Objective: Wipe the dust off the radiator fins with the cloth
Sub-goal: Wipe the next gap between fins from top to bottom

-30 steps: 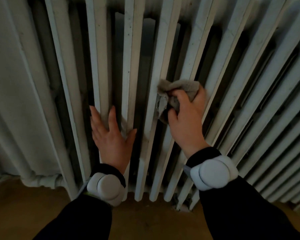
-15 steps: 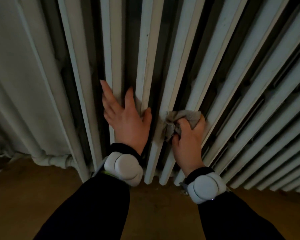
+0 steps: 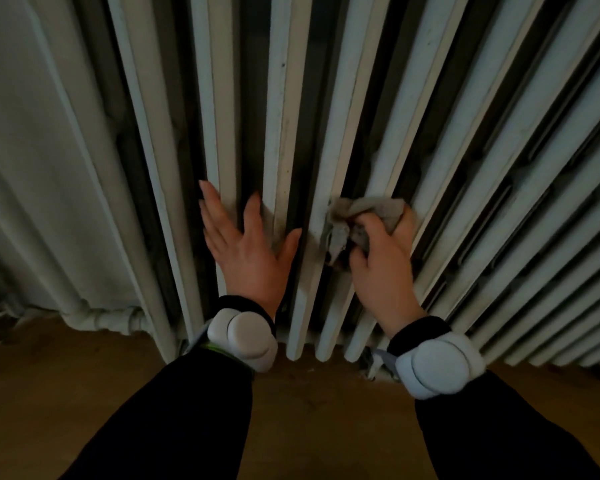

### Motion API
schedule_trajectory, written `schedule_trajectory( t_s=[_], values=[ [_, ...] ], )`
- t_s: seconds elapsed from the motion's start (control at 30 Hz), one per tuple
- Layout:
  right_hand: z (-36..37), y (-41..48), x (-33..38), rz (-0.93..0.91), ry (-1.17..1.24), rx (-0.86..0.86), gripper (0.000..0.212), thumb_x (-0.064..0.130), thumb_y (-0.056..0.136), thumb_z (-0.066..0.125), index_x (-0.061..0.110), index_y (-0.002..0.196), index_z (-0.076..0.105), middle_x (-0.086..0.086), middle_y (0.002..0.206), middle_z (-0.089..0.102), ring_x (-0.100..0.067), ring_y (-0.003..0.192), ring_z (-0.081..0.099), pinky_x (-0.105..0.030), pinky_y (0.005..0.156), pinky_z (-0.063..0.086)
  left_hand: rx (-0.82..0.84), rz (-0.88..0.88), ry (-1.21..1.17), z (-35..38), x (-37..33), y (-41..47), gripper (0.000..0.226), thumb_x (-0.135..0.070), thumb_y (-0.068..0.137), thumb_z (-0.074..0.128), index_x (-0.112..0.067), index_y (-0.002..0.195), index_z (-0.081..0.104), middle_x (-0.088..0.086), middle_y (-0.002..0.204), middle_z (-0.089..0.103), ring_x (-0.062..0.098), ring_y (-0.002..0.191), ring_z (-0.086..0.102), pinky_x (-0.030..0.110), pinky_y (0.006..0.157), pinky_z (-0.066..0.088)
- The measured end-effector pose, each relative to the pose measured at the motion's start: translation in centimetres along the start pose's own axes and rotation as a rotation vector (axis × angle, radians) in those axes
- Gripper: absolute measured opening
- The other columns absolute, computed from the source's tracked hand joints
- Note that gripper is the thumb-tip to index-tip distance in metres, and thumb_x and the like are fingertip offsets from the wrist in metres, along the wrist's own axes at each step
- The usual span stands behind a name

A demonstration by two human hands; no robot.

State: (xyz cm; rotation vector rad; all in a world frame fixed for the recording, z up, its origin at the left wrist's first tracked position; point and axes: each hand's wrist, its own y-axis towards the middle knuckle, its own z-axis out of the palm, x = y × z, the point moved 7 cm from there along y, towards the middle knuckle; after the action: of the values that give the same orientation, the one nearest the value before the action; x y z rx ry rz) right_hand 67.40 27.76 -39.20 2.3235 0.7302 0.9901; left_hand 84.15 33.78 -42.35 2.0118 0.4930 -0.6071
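A white cast-iron radiator [image 3: 361, 98] with tall vertical fins fills the view. My right hand [image 3: 383, 268] grips a crumpled grey cloth [image 3: 357, 220] and holds it against a fin low down, right of centre. My left hand [image 3: 246, 244] rests flat on the neighbouring fins to the left, fingers straight and spread, thumb out toward the cloth. Both wrists carry white bands over black sleeves.
A white pipe [image 3: 97, 317] runs along the bottom left from the radiator's end toward the pale wall [image 3: 21, 133]. A brown floor [image 3: 309, 410] lies below the fin feet. Dark gaps separate the fins.
My right hand has slid the cloth down the fin from mid height to near the bottom. My left hand stayed flat on the fins to its left. The view dropped lower.
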Motion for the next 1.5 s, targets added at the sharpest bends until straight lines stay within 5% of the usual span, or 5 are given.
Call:
schedule_trajectory(
  t_s=[0.2, 0.7, 0.93, 1.23, 1.5],
  values=[
    [-1.1, 2.3, 1.0, -0.031, 0.041, -0.097, 0.037, -0.002, 0.082, 0.058, 0.011, 0.117, 0.057, -0.021, 0.144, 0.025, -0.033, 0.136, 0.025, -0.043, 0.116, 0.022, 0.039, -0.014, 0.032, 0.9, 1.7, -1.1, 0.064, -0.056, 0.086, 0.043, -0.014, 0.133, 0.048, 0.024, 0.156, -0.006, 0.039, 0.144, -0.003, 0.053, 0.116, 0.013],
    [7.3, -4.7, -5.4, 0.045, 0.002, 0.022, 0.033, 0.002, 0.085, 0.059, 0.018, 0.113, 0.058, -0.021, 0.147, 0.022, -0.037, 0.136, 0.027, -0.049, 0.111, 0.033, -0.004, 0.014, 0.063, 1.6, 2.1, -1.2, 0.038, -0.041, 0.091, 0.058, -0.009, 0.111, 0.06, 0.032, 0.152, -0.004, 0.044, 0.143, -0.004, 0.06, 0.113, 0.014],
    [8.2, -5.9, -7.0, 0.181, 0.051, 0.044, 0.057, 0.008, 0.086, 0.057, 0.009, 0.14, 0.04, -0.009, 0.149, 0.025, -0.023, 0.133, 0.031, -0.03, 0.11, 0.031, 0.038, 0.017, 0.045, 1.4, 2.1, -1.2, 0.036, -0.042, 0.09, 0.055, -0.009, 0.104, 0.059, 0.029, 0.154, -0.008, 0.04, 0.143, -0.007, 0.058, 0.114, 0.014],
    [5.7, -5.4, -4.5, 0.066, 0.056, 0.078, 0.043, -0.004, 0.082, 0.057, 0.017, 0.119, 0.056, -0.016, 0.154, 0.008, -0.028, 0.145, 0.005, -0.049, 0.116, 0.024, 0.1, -0.023, 0.098, 1.5, 3.3, -2.7, 0.071, -0.064, 0.086, 0.034, -0.017, 0.139, 0.04, 0.02, 0.156, -0.012, 0.031, 0.143, -0.01, 0.055, 0.115, 0.016],
    [3.9, -2.9, -2.8, 0.032, 0.101, -0.059, 0.043, -0.005, 0.081, 0.058, 0.014, 0.119, 0.057, -0.023, 0.153, 0.008, -0.023, 0.143, 0.0, -0.014, 0.115, -0.005, 0.163, -0.134, 0.075, 3.4, 5.5, -5.3, 0.081, -0.065, 0.081, 0.045, -0.013, 0.143, 0.035, 0.022, 0.156, -0.008, 0.04, 0.144, 0.002, 0.059, 0.112, 0.022]
  ],
)
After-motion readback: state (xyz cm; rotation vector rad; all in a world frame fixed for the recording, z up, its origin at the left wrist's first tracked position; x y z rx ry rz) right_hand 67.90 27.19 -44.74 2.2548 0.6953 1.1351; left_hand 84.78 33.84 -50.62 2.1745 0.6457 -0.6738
